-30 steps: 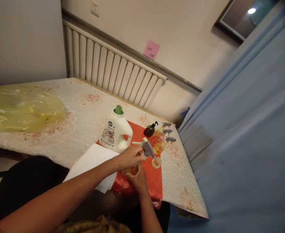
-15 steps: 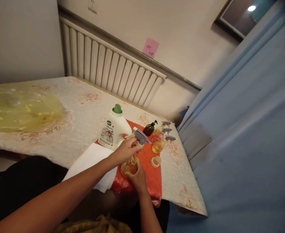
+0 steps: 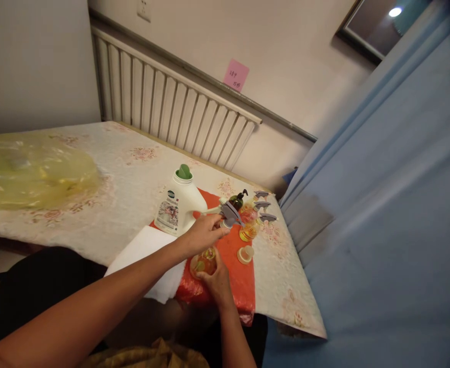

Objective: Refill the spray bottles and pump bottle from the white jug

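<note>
- Spray top [image 3: 231, 213], gray and white, is off its bottle. The left hand [image 3: 205, 236] is closed around its lower end and holds it up.
- The right hand [image 3: 217, 281] is curled around a small see-through bottle [image 3: 203, 263], on the near part of a shiny red plastic sheet [image 3: 238, 286]. The spray top is above this bottle and not touching it.
- Three other gray spray tops [image 3: 267, 217] are on the bottles at the right, so those look done. The small bottle looks unfinished, with no top on. How full it is, one cannot tell.
- A big white jug [image 3: 179, 212] stands behind the left hand, with a green spout [image 3: 184, 172] in its mouth. A dark pump bottle [image 3: 236, 203] and a pale round cap [image 3: 245, 254] are near.
- The tabletop [image 3: 128, 184] has a flowery cover. A white cloth [image 3: 144, 258] lies by the jug, and a yellow plastic bag [image 3: 37, 171] lies far left.
- Around it are a white radiator [image 3: 171, 97], a pink note [image 3: 236, 75] and a blue curtain [image 3: 381, 168].
</note>
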{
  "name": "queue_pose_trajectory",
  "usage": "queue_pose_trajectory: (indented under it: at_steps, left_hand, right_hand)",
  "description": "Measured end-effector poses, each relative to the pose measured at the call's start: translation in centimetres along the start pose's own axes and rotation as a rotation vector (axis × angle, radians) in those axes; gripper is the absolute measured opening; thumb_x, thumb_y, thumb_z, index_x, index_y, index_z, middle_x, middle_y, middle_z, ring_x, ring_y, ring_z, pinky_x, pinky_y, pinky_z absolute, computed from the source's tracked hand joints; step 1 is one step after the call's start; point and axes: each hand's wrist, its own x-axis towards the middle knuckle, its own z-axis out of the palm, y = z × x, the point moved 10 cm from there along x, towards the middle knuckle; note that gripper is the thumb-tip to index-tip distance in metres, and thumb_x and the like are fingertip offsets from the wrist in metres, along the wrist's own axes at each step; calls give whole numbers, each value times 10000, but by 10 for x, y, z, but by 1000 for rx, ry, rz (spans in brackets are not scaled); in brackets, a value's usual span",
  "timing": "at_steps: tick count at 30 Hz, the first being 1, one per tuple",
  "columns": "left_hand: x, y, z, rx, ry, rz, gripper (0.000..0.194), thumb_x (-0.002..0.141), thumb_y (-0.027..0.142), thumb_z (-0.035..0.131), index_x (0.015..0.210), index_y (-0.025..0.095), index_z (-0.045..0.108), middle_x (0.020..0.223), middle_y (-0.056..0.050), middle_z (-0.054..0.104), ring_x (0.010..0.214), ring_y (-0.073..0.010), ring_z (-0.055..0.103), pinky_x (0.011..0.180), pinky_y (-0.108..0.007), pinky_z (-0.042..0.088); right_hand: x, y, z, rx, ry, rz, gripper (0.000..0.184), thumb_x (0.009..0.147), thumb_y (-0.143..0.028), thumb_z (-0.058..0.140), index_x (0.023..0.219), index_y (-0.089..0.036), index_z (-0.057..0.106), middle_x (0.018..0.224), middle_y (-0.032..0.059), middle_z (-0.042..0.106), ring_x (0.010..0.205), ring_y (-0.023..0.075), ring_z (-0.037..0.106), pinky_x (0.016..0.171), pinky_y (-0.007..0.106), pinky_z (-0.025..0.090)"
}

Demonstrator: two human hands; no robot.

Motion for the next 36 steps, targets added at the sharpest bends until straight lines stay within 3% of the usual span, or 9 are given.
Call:
queue_pose_trajectory:
  at_steps: [7,10,12,15,22,27,29,32,36]
  left_hand:
    - [1,3,5,2,-48,3,245,791,362,556,862,152,660,683,15,600,659,-158,546,607,-257,384]
    - [3,3,5,18,-47,7,231,794,357,559,840,156,661,676,16,603,651,-157,546,596,-254,380]
    - [4,3,7,31,-50,8,228,790,350,563,851,155,663,678,19,601,650,-156,546,596,-254,374]
    - [5,1,10,56,-55,7,215,779,337,567,840,151,655,673,24,575,647,-153,535,595,-255,352]
    - [5,3,20,66,-79,42,160,775,323,557,731,173,587,623,43,493,610,-137,479,571,-251,307]
    - [5,5,27,69,-119,23,148,761,316,567,735,171,588,635,34,505,625,-146,489,569,-250,318]
    - [5,4,28,79,-123,15,138,759,303,564,737,170,594,635,32,513,625,-147,492,565,-249,320]
    - [6,3,30,81,-130,22,130,763,294,556,743,173,601,621,38,507,616,-146,493,558,-244,323]
    - [7,5,32,76,-139,18,134,749,307,572,725,176,586,630,39,509,629,-147,503,573,-244,325]
  right_hand:
    - [1,-18,-14,53,55,-55,695,635,-182,748,1315,-213,607,1346,102,653,1232,291,612,1049,419,484]
    - [3,-33,-32,70,164,-123,362,685,-217,724,1044,-202,673,1188,99,707,1130,270,638,1007,409,478]
    - [3,-42,-44,91,245,-177,116,737,-255,693,814,-215,615,1002,66,716,989,236,652,944,380,482]
    - [6,-49,-51,126,281,-207,173,808,-275,609,682,-232,499,866,39,686,874,203,638,872,345,481]
    - [15,-66,-40,154,147,-181,195,827,-285,590,656,-233,510,960,61,733,954,219,660,864,325,486]
    - [14,-75,-26,211,-12,-148,164,866,-340,583,904,-214,682,1000,65,742,993,232,664,845,325,509]
    - [16,-70,-30,216,23,-125,167,831,-350,632,904,-207,678,964,58,741,923,223,670,814,320,514]
    - [18,-60,-41,189,128,-111,176,763,-349,699,712,-214,597,781,16,699,744,186,625,735,294,499]
    - [20,-58,-33,172,90,-121,175,795,-369,663,731,-210,629,756,13,689,724,181,612,721,294,498]
